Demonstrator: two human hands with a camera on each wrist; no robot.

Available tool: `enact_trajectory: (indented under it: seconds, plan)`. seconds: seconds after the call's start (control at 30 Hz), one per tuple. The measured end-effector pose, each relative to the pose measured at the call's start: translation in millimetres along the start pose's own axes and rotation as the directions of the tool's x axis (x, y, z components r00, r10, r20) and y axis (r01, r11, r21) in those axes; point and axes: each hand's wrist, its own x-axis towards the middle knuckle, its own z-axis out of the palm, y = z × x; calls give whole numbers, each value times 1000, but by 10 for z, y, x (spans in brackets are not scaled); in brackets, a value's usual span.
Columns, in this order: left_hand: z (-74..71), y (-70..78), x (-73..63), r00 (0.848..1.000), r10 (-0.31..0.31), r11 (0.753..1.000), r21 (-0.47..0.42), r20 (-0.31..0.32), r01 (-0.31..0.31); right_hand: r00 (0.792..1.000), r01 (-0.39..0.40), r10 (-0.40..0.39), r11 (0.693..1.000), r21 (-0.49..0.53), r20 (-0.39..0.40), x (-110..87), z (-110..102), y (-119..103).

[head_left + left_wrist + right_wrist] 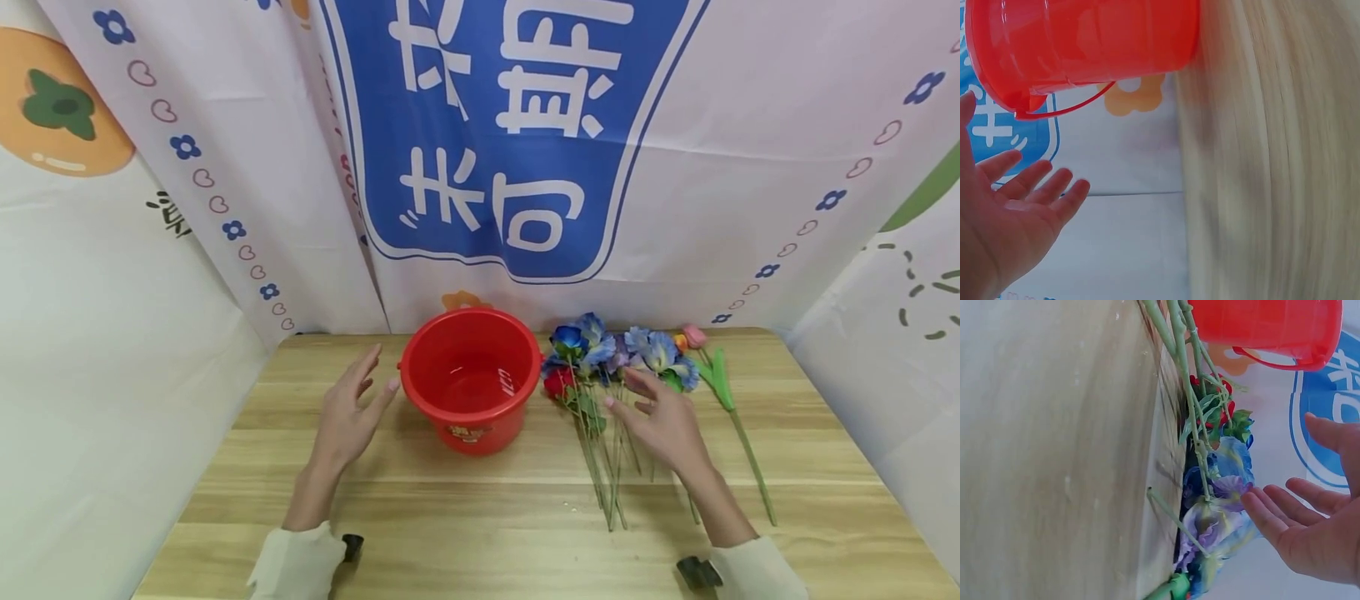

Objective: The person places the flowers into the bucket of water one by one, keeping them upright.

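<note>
A red plastic bucket (471,433) stands upright on the wooden table, with nothing visible inside it. To its left my left hand (348,412) hovers with spread fingers, apart from the bucket wall (1085,44). My right hand (663,421) is held over the artificial flowers, its fingers loosely bent and nothing between them. Those flowers lie in a bunch right of the bucket: a red rose (558,382), a blue rose (568,337), blue irises (660,350) and purple blooms (1207,528). Their green stems (611,483) point toward me. A pink tulip (694,336) lies at the far right of the bunch.
Behind the table (480,533) hangs a white printed cloth with a blue panel (495,125). More white cloth (112,333) closes off the left and right sides. The bucket's thin red handle (1075,111) hangs down outside its wall.
</note>
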Motion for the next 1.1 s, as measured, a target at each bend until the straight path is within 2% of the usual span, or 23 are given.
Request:
enact_trajectory:
  seconds: [0.1,0.23,0.37,0.43,0.5,0.67,0.87,1.1]
  plan:
    - [41,-22,27,999,-41,989,-140,2,40,999,-40,40,998,55,1,27,25,18]
    - [89,-37,52,994,-98,955,-275,48,107,997,-81,78,986,144,24,71,86,52]
    - [122,-50,58,985,-135,899,-406,108,167,991,-120,101,959,257,85,137,176,39]
    - [137,-50,58,981,-149,862,-470,124,190,988,-137,107,945,296,115,174,219,17]
    - [153,-47,61,978,-165,825,-525,130,209,984,-150,112,939,310,138,207,249,-10]
    - [191,-3,79,970,-196,767,-594,144,243,982,-148,105,942,301,156,270,284,-59]
    - [214,41,95,968,-202,747,-616,148,250,977,-168,111,928,332,183,344,313,-37]
    - [220,60,81,982,-155,767,-614,106,188,968,-186,114,924,334,223,382,323,27]
